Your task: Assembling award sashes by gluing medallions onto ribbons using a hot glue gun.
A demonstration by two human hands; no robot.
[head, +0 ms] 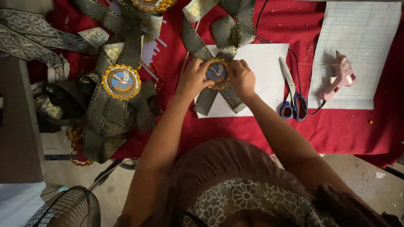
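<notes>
Both hands, left hand (192, 79) and right hand (241, 78), fingers grasping round blue gold-edged badge (217, 72) on ribbon bow (219, 46), white paper (261, 80) beneath

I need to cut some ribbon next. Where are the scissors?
The scissors lie on the red cloth right of the right hand, between the white paper and the grid mat with the glue gun.

The person wore a brown top with short sleeves, so both arms were bare from above the elbow down. A white floral lace pattern ran across the lower part of the garment. The left hand (194, 79) and right hand (241, 78) bore no visible rings or bands.
</notes>
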